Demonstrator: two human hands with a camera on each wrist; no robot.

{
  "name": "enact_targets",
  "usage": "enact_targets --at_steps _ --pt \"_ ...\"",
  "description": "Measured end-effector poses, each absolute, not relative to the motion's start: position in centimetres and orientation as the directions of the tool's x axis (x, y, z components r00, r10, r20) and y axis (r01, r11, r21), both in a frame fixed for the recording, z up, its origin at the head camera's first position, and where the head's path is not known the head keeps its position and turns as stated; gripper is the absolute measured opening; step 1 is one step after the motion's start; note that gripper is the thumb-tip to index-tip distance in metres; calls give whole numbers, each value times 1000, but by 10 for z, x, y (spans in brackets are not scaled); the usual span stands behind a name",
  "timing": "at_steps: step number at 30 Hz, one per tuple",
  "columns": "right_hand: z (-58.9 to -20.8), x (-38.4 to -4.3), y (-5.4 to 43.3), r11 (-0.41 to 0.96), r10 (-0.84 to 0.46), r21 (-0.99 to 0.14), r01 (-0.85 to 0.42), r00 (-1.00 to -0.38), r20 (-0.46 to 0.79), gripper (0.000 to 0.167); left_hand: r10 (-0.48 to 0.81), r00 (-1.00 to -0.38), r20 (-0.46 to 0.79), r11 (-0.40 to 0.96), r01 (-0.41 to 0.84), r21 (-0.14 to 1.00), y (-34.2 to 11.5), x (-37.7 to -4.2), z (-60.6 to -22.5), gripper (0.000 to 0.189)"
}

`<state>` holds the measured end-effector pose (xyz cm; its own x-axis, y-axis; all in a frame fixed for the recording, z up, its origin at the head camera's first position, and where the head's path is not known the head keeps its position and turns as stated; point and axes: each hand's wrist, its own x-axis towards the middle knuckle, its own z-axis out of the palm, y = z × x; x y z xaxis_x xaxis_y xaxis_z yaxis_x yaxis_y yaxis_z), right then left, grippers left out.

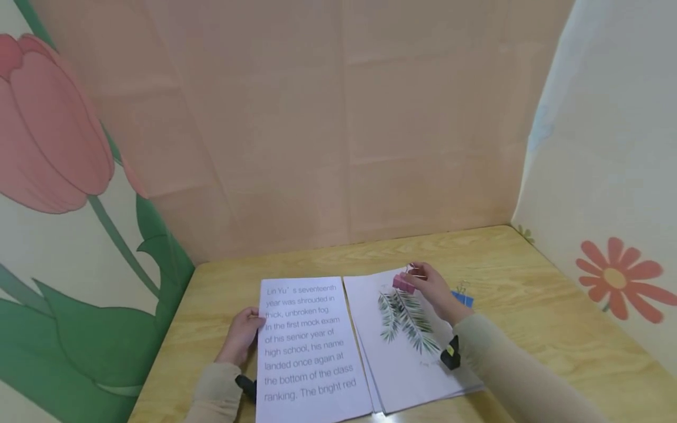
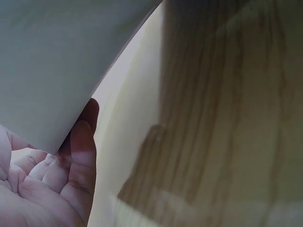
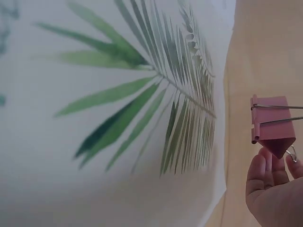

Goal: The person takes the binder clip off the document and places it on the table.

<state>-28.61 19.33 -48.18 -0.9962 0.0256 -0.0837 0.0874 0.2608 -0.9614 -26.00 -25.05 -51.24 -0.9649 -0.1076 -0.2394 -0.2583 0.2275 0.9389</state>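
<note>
In the head view a white page of large printed text (image 1: 309, 376) lies on the left. My left hand (image 1: 244, 332) holds its left edge, and the left wrist view has the paper (image 2: 42, 85) between thumb and fingers (image 2: 83, 146). To the right is a stack of white sheets (image 1: 370, 352) with a printed green palm leaf on top. My right hand (image 1: 436, 291) pinches a pink binder clip (image 1: 404, 284) over the stack's upper part. In the right wrist view the clip (image 3: 273, 120) is apart from the paper's edge, its wire handles showing.
A blue binder clip (image 1: 463, 298) with wire handles sits right of the stack, partly behind my right forearm. The wooden table (image 1: 529, 294) backs onto a plain pinkish-brown wall sheet (image 1: 344, 147). Flower-patterned panels stand at both sides.
</note>
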Motion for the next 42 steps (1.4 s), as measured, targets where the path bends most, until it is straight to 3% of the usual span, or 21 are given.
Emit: enact_targets --at_steps 11,42 --pt "-482 -282 215 313 102 -939 145 -988 -119 77 -118 -963 -243 246 -265 932 -249 -257 -510 17" --pt "-494 -262 260 328 177 -908 261 -961 -213 76 -102 -966 -238 223 -256 941 -247 -258 -513 13"
